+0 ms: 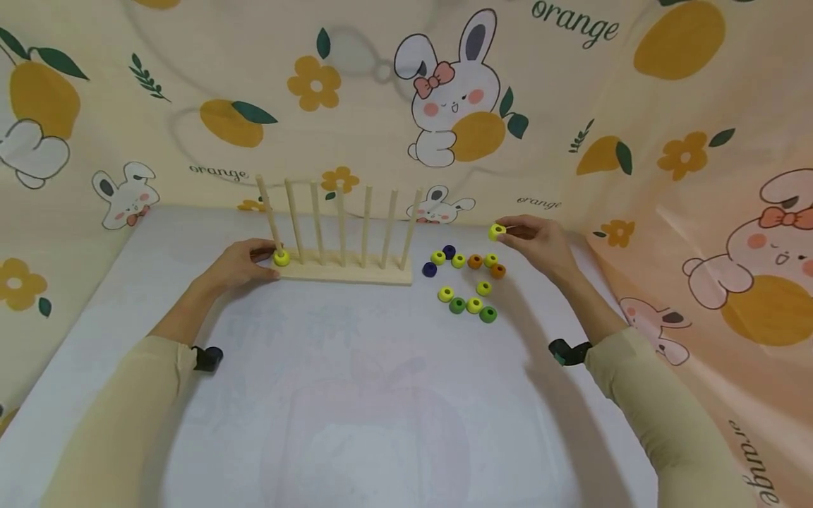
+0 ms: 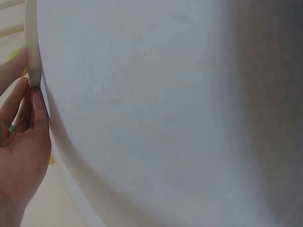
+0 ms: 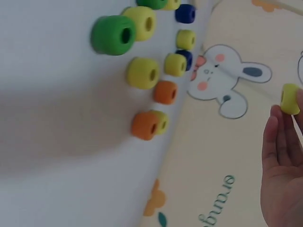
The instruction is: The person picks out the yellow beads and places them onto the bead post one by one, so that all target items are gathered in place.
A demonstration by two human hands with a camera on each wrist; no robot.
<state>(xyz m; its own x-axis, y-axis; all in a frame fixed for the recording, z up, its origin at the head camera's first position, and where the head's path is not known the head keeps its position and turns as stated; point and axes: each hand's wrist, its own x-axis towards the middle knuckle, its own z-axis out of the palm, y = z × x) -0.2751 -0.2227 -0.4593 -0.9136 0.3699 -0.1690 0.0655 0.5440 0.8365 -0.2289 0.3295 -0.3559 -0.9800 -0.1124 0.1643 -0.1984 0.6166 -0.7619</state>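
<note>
The word "orange" (image 1: pixel 574 21) repeats in dark script on the patterned cloth (image 1: pixel 362 141) beyond the far and right edges of the white table (image 1: pixel 305 367).

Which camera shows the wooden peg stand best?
The head view: the peg stand shows nearly whole, with all seven pegs. The left wrist view shows just one end, by the left hand; the right wrist view, at most slivers at the top.

Passage in front of pegs (image 1: pixel 341 226); beads (image 1: pixel 483 290) obstruct right
</note>
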